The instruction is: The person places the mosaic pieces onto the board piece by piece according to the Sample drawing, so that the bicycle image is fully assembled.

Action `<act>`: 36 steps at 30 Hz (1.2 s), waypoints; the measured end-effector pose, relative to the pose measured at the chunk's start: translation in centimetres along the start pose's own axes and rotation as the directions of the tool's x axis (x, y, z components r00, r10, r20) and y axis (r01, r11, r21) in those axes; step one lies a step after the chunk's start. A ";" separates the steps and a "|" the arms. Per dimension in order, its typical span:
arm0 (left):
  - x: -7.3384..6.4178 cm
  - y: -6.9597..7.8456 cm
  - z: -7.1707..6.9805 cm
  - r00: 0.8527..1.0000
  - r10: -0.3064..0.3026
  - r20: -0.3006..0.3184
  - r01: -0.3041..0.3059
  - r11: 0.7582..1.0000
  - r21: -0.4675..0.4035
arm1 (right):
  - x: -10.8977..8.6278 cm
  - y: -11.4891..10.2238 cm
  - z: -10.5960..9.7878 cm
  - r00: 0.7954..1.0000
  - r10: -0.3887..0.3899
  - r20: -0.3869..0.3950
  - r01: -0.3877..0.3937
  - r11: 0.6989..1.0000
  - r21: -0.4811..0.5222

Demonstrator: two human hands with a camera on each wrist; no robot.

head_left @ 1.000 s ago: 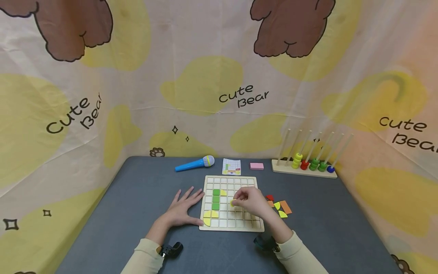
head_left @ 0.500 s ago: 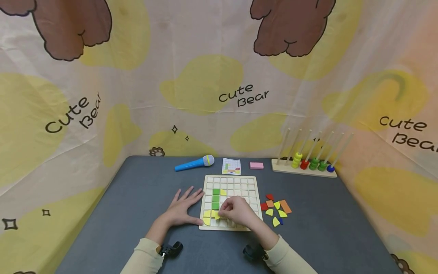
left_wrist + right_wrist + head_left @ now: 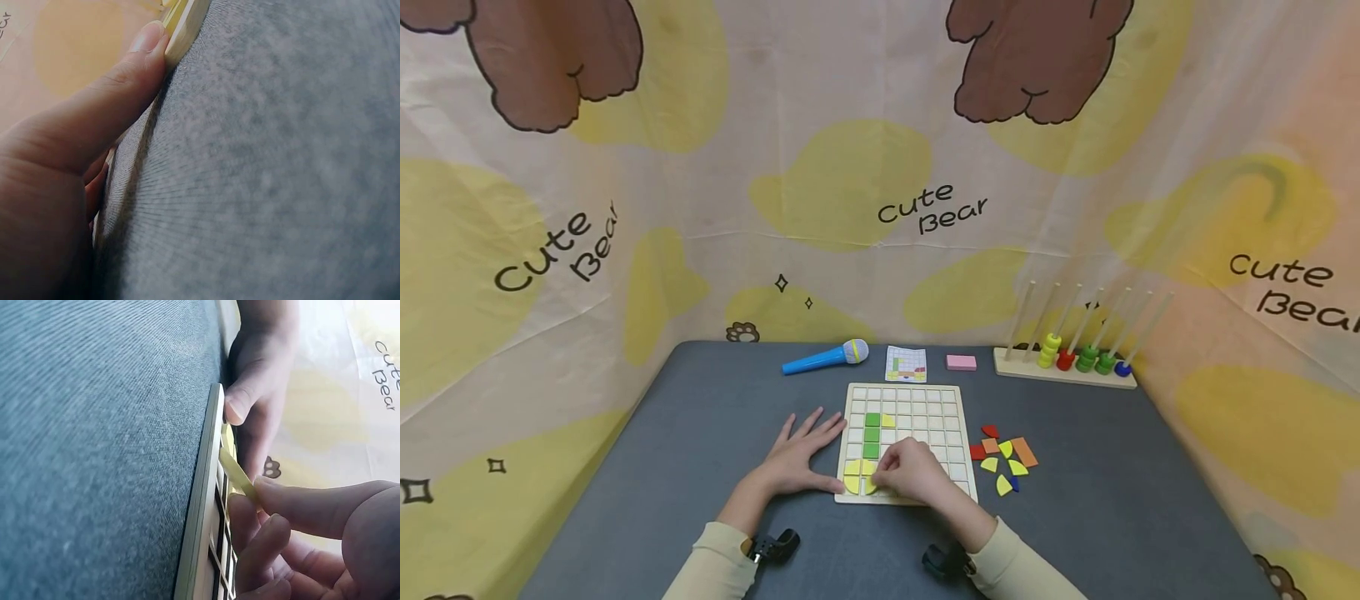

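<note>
A wooden grid board lies on the table. My left hand is spread beside its left edge, fingers straight, with the thumb against the near left corner. Over the board's near left part, my right hand pinches a yellow quarter-circle tile between thumb and fingertips. That tile is tilted, one end at the board. Green square tiles stand in a column in the grid, with a yellow tile to the right of the top one. More yellow tiles fill cells in the near left corner.
Loose yellow, orange, red and blue tiles lie right of the board. Behind it are a blue toy microphone, a pattern card, a pink block and a bead rack.
My right hand has moved left and nearer across the board, bringing the yellow tile to the near left cells. More loose tiles show at the right. The left hand stays put.
</note>
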State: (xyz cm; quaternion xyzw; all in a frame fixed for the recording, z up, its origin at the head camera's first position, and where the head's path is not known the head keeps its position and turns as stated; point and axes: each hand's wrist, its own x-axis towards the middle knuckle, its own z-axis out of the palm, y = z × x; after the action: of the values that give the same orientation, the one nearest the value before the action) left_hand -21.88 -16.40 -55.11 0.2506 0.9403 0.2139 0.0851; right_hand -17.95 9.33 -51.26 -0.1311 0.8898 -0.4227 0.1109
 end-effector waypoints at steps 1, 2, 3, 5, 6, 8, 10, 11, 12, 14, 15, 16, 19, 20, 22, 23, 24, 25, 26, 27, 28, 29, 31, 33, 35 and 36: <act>0.0 0.0 0.0 1.000 0.001 0.001 -0.001 1.000 0.004 | 0.0 -0.1 0.1 1.000 -0.003 -0.003 0.003 1.000 -0.004; 0.0 -0.1 0.1 1.000 0.002 -0.001 -0.002 1.000 0.007 | 0.0 -0.2 0.1 1.000 -0.002 -0.006 0.001 1.000 -0.010; 0.0 -0.1 0.1 1.000 0.002 -0.004 -0.002 1.000 0.007 | 0.1 -0.3 0.2 1.000 -0.006 -0.009 0.005 1.000 -0.017; 0.1 -0.2 0.1 1.000 -0.001 -0.002 0.001 1.000 0.010 | 0.2 -0.4 0.4 1.000 -0.013 -0.018 0.012 1.000 -0.025; 0.1 -0.2 0.2 1.000 -0.004 0.000 0.004 1.000 0.012 | 0.2 -0.4 0.5 1.000 -0.013 -0.022 0.012 0.999 -0.032; 0.1 -0.2 0.2 1.000 -0.006 -0.002 0.006 1.000 0.008 | 0.3 -0.5 0.8 0.999 -0.016 -0.029 0.014 0.999 -0.047; 0.1 -0.2 0.2 1.000 -0.007 0.000 0.007 1.000 0.006 | 0.3 -0.6 0.9 0.999 -0.013 -0.035 0.011 0.998 -0.059; 0.0 -0.2 0.2 1.000 -0.003 -0.002 0.003 1.000 0.004 | 0.4 -0.6 1.0 0.999 -0.010 -0.038 0.008 0.998 -0.063; 0.1 -0.2 0.2 1.000 -0.002 -0.004 0.002 1.000 0.006 | 0.4 -0.6 1.1 0.999 -0.006 -0.039 0.003 0.998 -0.070; 0.1 -0.2 0.2 1.000 0.004 -0.012 -0.004 1.000 0.004 | 0.3 -0.6 1.2 0.999 -0.001 -0.043 -0.003 0.997 -0.080; 0.1 -0.2 0.2 1.000 -0.001 -0.006 0.001 1.000 0.010 | 0.3 -0.6 1.2 0.999 0.000 -0.044 -0.003 0.996 -0.087; 0.1 -0.2 0.2 1.000 -0.001 -0.005 0.001 1.000 0.013 | 0.3 -0.5 1.2 0.999 -0.003 -0.046 -0.001 0.996 -0.091; 0.1 -0.2 0.2 1.000 -0.004 0.000 0.004 1.000 0.014 | 0.3 -0.4 1.3 0.999 -0.015 -0.047 0.010 0.994 -0.109; 0.1 -0.2 0.2 1.000 -0.003 0.000 0.003 1.000 0.010 | 0.3 -0.4 1.2 0.999 -0.018 -0.046 0.013 0.994 -0.111; 0.1 -0.1 0.1 1.000 -0.005 0.002 0.005 1.000 0.008 | 0.3 -0.3 1.1 0.998 -0.036 -0.045 0.031 0.993 -0.111; 0.0 -0.1 0.1 1.000 -0.001 -0.003 0.001 1.000 0.001 | 0.3 -0.3 1.1 0.998 -0.046 -0.042 0.041 0.993 -0.110; 0.0 -0.1 0.1 1.000 -0.001 -0.004 0.001 1.000 -0.001 | 0.3 -0.3 0.9 0.998 -0.053 -0.040 0.048 0.993 -0.108; 0.0 -0.1 0.1 1.000 -0.005 -0.002 0.005 1.000 0.000 | 0.2 -0.3 0.8 0.997 -0.062 -0.040 0.058 0.993 -0.105; 0.0 -0.1 0.2 1.000 -0.007 0.000 0.007 1.000 0.002 | 0.1 -0.3 0.6 0.997 -0.070 -0.042 0.066 0.993 -0.099; 0.0 -0.1 0.2 1.000 -0.003 -0.004 0.003 1.000 0.001 | 0.1 -0.4 0.3 0.996 -0.081 -0.048 0.076 0.993 -0.091; 0.0 -0.1 0.2 1.000 -0.002 -0.007 0.002 1.000 0.000 | 0.0 -0.4 0.1 0.995 -0.087 -0.051 0.083 0.993 -0.085; 0.0 -0.1 0.3 1.000 -0.002 -0.008 0.002 1.000 0.001 | 0.0 -0.4 -0.2 0.994 -0.092 -0.056 0.087 0.993 -0.079; 0.0 -0.2 0.3 1.000 -0.002 -0.013 0.002 1.000 0.002 | -0.1 -0.4 -0.8 0.993 -0.098 -0.071 0.093 0.993 -0.066; 0.0 -0.2 0.3 1.000 -0.001 -0.019 0.000 1.000 -0.004 | -0.2 -0.2 -1.3 0.991 -0.104 -0.084 0.100 0.994 -0.055; 0.0 -0.2 0.3 1.000 -0.009 -0.010 0.009 1.000 -0.007 | -0.3 0.1 -1.8 0.991 -0.098 -0.096 0.094 0.994 -0.049; 0.1 -0.3 0.3 1.000 -0.007 -0.010 0.006 1.000 -0.013 | -0.3 0.3 -2.0 0.991 -0.090 -0.101 0.086 0.995 -0.047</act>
State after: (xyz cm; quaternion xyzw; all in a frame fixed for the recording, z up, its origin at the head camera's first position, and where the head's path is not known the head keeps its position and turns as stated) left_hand -21.96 -16.46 -55.49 0.2459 0.9402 0.2209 0.0825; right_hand -18.28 11.04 -50.21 -0.1508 0.8964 -0.4145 0.0434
